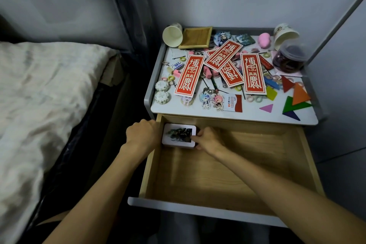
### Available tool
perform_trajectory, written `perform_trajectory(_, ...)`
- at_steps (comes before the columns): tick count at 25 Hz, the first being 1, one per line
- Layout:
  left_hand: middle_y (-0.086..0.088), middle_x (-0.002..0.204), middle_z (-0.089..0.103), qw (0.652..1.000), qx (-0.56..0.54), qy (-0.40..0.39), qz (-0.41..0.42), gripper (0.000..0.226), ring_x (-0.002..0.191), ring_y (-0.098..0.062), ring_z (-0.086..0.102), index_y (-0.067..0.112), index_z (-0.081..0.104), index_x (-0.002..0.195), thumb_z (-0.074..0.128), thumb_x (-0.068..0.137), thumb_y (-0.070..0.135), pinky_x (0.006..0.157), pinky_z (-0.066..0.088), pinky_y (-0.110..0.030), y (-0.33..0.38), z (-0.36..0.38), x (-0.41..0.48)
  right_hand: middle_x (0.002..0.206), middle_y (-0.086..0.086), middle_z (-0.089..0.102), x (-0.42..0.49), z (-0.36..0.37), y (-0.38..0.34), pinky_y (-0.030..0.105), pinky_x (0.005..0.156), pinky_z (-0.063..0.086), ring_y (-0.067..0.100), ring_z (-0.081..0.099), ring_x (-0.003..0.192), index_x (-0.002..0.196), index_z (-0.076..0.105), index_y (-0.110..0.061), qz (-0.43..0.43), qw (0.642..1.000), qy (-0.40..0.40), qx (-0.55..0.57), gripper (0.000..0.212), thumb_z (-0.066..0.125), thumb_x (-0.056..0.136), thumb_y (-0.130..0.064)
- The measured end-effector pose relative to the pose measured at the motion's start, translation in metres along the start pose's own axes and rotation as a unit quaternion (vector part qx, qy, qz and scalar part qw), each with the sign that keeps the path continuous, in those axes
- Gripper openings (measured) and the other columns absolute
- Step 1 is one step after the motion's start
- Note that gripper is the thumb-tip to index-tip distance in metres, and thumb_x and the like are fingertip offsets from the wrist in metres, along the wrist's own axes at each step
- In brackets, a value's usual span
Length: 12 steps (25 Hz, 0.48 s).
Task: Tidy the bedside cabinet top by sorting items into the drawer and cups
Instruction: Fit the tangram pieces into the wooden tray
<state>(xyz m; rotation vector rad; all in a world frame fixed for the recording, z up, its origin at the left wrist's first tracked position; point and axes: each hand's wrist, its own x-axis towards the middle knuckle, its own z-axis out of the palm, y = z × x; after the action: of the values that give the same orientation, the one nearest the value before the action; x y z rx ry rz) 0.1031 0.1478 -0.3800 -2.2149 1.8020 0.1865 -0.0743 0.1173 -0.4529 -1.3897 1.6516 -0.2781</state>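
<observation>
My two forearms reach forward over the open drawer (309, 166), whose wooden floor is bare except at its far left corner. There sits the white tin (179, 135), a small flat box with rounded corners and a dark picture on its lid, lying flat against the left wall. My left hand (141, 134) is curled over the drawer's left edge, fingers folded out of sight on the inner side, so I cannot tell whether they touch the tin or only grip the wood. My right hand (207, 139) rests against the tin's right side, fingertips bent narrow around its near right corner, touching it rather than lifting it, I think.

It looks rigid and light, with a smooth, probably slippery finish; I judge the short sides to be the best place to pinch, since the lid might lift if taken from above.

Beyond, the cabinet top (233, 114) is crowded: red paper strips (189, 75), cartoon keychains (212, 99), coloured flat shapes (296, 97), and at the back two paper cups (172, 34) tipped on their sides
</observation>
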Motion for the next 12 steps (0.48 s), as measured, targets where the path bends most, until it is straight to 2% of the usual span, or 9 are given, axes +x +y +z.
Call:
perform_trajectory(3,-0.008,0.101,0.065,0.996,-0.037,0.078,-0.014,0.021,0.091,-0.030,0.065,0.015,0.061,0.103,0.047,0.097,0.030,0.067,0.043,-0.032,-0.002,-0.018,-0.003,0.091,0.008,0.073,-0.024,-0.022,-0.005,0.037,0.080,0.057,0.020,0.068,0.084,0.099,0.072,-0.009,-0.051,0.998,0.020,-0.043,0.020,0.063,0.092,-0.025)
perform_trajectory(5,-0.003,0.087,0.069,0.976,-0.183,0.116,-0.015,0.021,0.081,-0.026,0.068,0.019,0.062,0.091,0.052,0.094,0.037,0.071,0.052,-0.034,-0.004,-0.036,-0.002,0.093,-0.001,0.072,-0.049,-0.046,-0.016,0.030,0.078,0.055,0.012,0.066,0.083,0.101,0.072,-0.018,-0.116,0.990,0.040,-0.074,0.014,0.062,0.092,-0.023)
perform_trajectory(7,0.000,0.073,0.069,0.917,-0.384,0.104,-0.013,0.022,0.067,-0.018,0.069,0.020,0.062,0.083,0.055,0.095,0.037,0.067,0.055,-0.036,-0.002,-0.057,0.000,0.091,-0.006,0.071,-0.066,-0.073,-0.032,0.025,0.076,0.055,0.005,0.064,0.078,0.101,0.071,-0.020,-0.180,0.980,0.039,-0.071,0.012,0.062,0.093,-0.020)
perform_trajectory(9,-0.003,0.067,0.065,0.823,-0.563,0.079,-0.007,0.027,0.060,-0.019,0.067,0.015,0.060,0.077,0.054,0.098,0.030,0.058,0.050,-0.034,0.002,-0.078,0.000,0.090,-0.009,0.068,-0.060,-0.101,-0.055,0.017,0.067,0.053,0.000,0.062,0.071,0.103,0.070,-0.019,-0.223,0.970,0.062,-0.070,0.014,0.059,0.095,-0.017)
perform_trajectory(10,-0.004,0.065,0.062,0.782,-0.619,0.064,-0.004,0.030,0.058,-0.020,0.065,0.013,0.058,0.074,0.052,0.099,0.028,0.056,0.046,-0.032,0.004,-0.086,-0.001,0.091,-0.010,0.066,-0.048,-0.114,-0.070,0.012,0.060,0.049,-0.002,0.061,0.069,0.106,0.069,-0.018,-0.241,0.964,0.084,-0.075,0.015,0.057,0.097,-0.017)
perform_trajectory(11,-0.004,0.063,0.059,0.759,-0.650,0.051,-0.001,0.033,0.056,-0.019,0.063,0.012,0.056,0.071,0.051,0.100,0.028,0.054,0.043,-0.030,0.007,-0.092,0.000,0.094,-0.009,0.065,-0.029,-0.127,-0.087,0.008,0.056,0.045,-0.003,0.060,0.068,0.110,0.067,-0.016,-0.253,0.958,0.110,-0.079,0.017,0.056,0.097,-0.017)
perform_trajectory(12,-0.003,0.062,0.058,0.750,-0.661,0.040,0.002,0.034,0.055,-0.018,0.062,0.012,0.057,0.071,0.050,0.101,0.029,0.054,0.042,-0.029,0.009,-0.096,0.001,0.097,-0.008,0.065,-0.005,-0.139,-0.103,0.009,0.055,0.043,-0.002,0.060,0.068,0.113,0.065,-0.015,-0.257,0.953,0.138,-0.087,0.019,0.055,0.098,-0.018)
